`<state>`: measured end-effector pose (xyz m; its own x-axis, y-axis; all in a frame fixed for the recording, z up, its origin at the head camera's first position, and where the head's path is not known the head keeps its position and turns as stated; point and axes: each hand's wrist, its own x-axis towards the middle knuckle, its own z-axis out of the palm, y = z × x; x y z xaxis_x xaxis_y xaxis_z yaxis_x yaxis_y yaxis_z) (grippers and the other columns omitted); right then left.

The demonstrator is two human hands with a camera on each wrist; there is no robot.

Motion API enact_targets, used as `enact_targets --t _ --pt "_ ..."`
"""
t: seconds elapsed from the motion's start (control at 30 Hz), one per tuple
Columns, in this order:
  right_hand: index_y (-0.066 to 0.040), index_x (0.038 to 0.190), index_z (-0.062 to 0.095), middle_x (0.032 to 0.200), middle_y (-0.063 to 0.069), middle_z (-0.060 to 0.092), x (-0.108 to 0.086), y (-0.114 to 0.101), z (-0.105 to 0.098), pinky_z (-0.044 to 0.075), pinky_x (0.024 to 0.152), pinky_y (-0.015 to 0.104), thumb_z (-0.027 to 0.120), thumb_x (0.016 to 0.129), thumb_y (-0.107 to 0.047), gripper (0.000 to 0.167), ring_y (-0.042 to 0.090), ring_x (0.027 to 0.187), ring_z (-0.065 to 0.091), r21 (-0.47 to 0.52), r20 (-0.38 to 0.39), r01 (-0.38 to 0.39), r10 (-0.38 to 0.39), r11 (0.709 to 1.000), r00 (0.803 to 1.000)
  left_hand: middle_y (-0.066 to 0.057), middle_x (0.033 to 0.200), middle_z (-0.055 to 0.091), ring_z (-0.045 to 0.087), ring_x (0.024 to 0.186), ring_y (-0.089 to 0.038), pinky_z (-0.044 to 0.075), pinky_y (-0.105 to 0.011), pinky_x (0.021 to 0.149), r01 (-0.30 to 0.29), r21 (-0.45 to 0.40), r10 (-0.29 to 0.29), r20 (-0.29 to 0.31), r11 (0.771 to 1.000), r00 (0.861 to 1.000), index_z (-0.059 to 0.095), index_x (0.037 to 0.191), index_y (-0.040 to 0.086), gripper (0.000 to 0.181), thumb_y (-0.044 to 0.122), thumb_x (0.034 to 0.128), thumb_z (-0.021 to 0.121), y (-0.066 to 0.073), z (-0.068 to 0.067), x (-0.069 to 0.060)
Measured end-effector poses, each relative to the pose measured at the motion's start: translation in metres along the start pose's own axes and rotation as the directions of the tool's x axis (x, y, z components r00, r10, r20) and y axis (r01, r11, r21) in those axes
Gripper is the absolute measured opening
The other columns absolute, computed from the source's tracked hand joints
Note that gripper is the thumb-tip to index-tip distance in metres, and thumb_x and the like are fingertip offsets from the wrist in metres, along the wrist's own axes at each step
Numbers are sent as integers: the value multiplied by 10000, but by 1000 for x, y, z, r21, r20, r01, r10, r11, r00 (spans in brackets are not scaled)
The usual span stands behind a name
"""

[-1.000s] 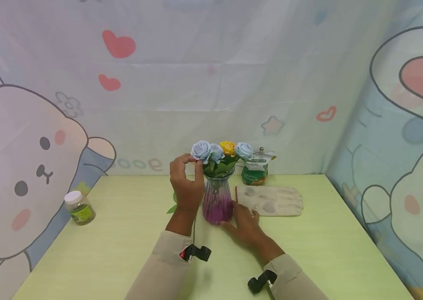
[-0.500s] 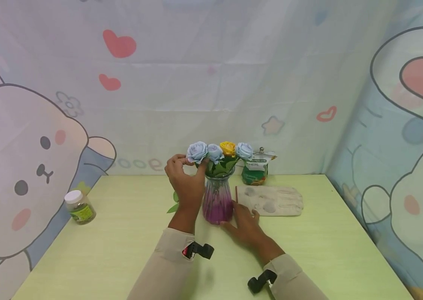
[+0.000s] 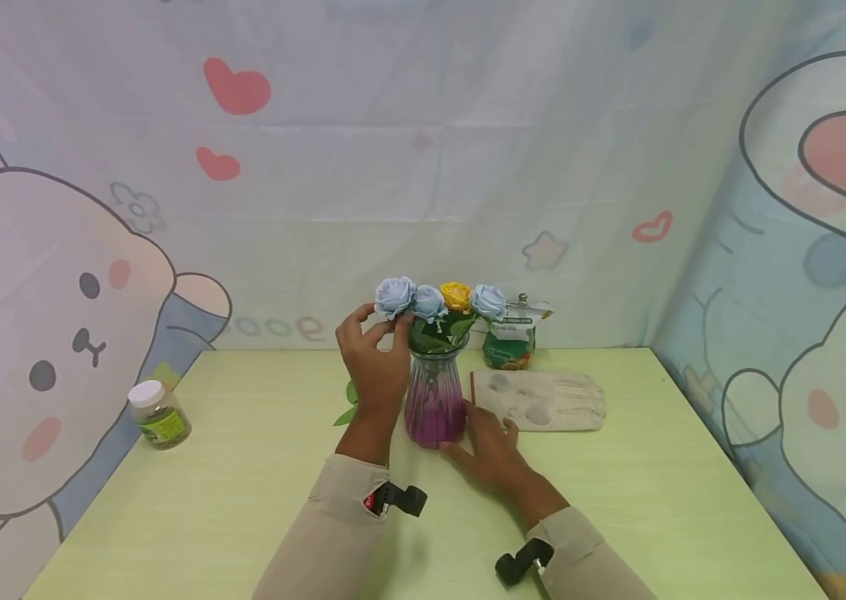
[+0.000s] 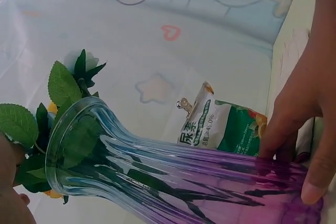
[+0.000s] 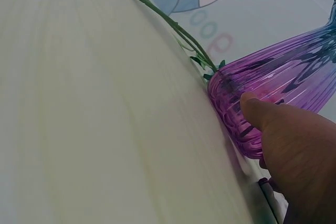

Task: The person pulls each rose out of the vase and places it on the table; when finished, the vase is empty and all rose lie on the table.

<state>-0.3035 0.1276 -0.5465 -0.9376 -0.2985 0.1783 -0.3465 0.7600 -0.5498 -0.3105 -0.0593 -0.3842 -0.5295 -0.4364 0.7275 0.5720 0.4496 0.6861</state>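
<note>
A ribbed glass vase [image 3: 433, 408], purple at the base and clear bluish at the neck, stands upright on the table. It holds several artificial roses: light blue ones and a yellow rose [image 3: 456, 296], with green leaves. At the vase's upper left, my left hand [image 3: 376, 367] pinches the leftmost blue rose [image 3: 395, 297] just under its bloom, between thumb and fingers. Low on the vase's right side, my right hand [image 3: 496, 454] grips the base, its thumb [image 5: 254, 108] on the near side. Stems show through the glass in the left wrist view.
Green stems [image 5: 168, 20] with leaves lie on the table left of the vase. Behind it on the right stands a clipped green-and-white packet [image 3: 510, 342], with pale gloves [image 3: 550, 402] in front. A white-lidded jar [image 3: 161, 417] stands far left. A printed cloth backs the table.
The leftmost blue rose has shifted slightly left with my left hand, then a little up, opening a small gap to its neighbouring rose. My right hand and the vase have stayed in place.
</note>
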Motion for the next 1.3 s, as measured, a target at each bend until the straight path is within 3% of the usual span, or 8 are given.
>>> enact_targets --t 0.23,0.4,0.57,0.73,0.93,1.03,1.2,1.3 --pt "-83 1711 326 1729 129 454 0 1 0 127 1296 765 643 1066 -594 882 341 1631 391 1 -4 2 -2 1000 1000 -316 1278 641 553 1238 -511 519 -664 1046 22 22 -23 28 1000 999 787 984 -146 152 2 998 760 1 0 2" --pt "-88 1710 328 1725 129 458 0 1 0 125 1296 768 644 1064 -597 882 343 1629 392 7 -6 6 -6 1000 1000 -303 1174 635 654 1107 -469 555 -496 860 -5 -9 5 -4 1000 1000 725 1036 -134 174 23 1072 659 4 -4 8" --pt "-98 1715 319 1726 125 453 0 1 0 126 1303 764 631 1064 -611 885 342 1630 389 0 -8 6 -6 1000 1000 -244 1040 710 703 813 -301 488 -272 656 48 -78 -47 15 996 999 667 1287 -57 259 118 1154 530 7 -13 15" --pt "-99 1717 321 1732 122 448 0 0 -1 120 1302 768 630 1066 -603 879 348 1633 383 9 -8 11 -11 1000 1000 -223 964 745 637 553 -54 505 -239 554 150 -160 -137 86 976 987 515 1503 32 374 242 1208 419 14 -22 20" --pt "-98 1720 317 1741 122 437 -1 0 1 132 1300 767 629 1075 -585 867 352 1634 383 0 -6 13 -13 1000 1000 -274 1066 704 749 569 -153 568 -240 540 249 -293 -227 104 923 968 389 1590 118 409 287 1219 355 22 -30 27" --pt "-87 1715 321 1732 136 446 -1 0 0 145 1290 773 627 1082 -563 849 360 1626 391 -12 -9 18 -18 1000 1000 -326 1015 776 787 620 -156 614 -234 593 316 -350 -288 130 882 949 439 1424 101 335 352 1212 378 23 -32 31" --pt "-39 1687 357 1690 182 486 -4 -4 -3 169 1258 799 652 1079 -499 818 396 1597 419 1 -28 41 -41 999 999 -210 979 827 811 694 -122 675 -284 743 419 -440 -373 191 794 908 540 1174 88 373 444 1189 427 15 -39 32" --pt "-45 1698 341 1702 174 474 -5 -7 -5 167 1269 787 642 1085 -497 819 386 1606 408 -8 -19 39 -39 999 999 -146 1052 830 834 829 -162 667 -291 838 435 -477 -371 227 764 901 613 1024 44 448 427 1187 448 6 -42 28"
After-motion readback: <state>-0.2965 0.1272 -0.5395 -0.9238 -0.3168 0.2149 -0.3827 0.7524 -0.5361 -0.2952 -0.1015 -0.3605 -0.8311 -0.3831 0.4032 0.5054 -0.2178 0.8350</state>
